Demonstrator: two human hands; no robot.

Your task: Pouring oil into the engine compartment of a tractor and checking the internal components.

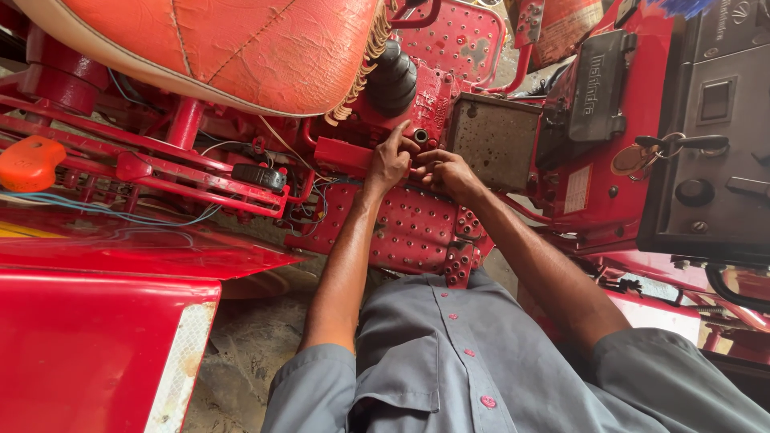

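My left hand (390, 160) rests on a red metal housing (341, 154) of a red tractor, its fingers reaching up to a small round port (420, 135) below a black rubber lever boot (392, 78). My right hand (446, 170) sits right beside it, fingers curled and pinched at the same spot. Whatever the fingertips hold is too small to tell. Both hands hover over a red studded footplate (409, 228). Grey shirt sleeves cover my upper arms.
An orange-red seat (241, 48) overhangs at top left. A grey block (493, 140) lies right of the hands. A dark dashboard panel (714, 128) with hanging keys (642, 154) is at the right. A red fender (96, 345) fills the lower left, with loose wires (120, 210) and an orange knob (28, 160).
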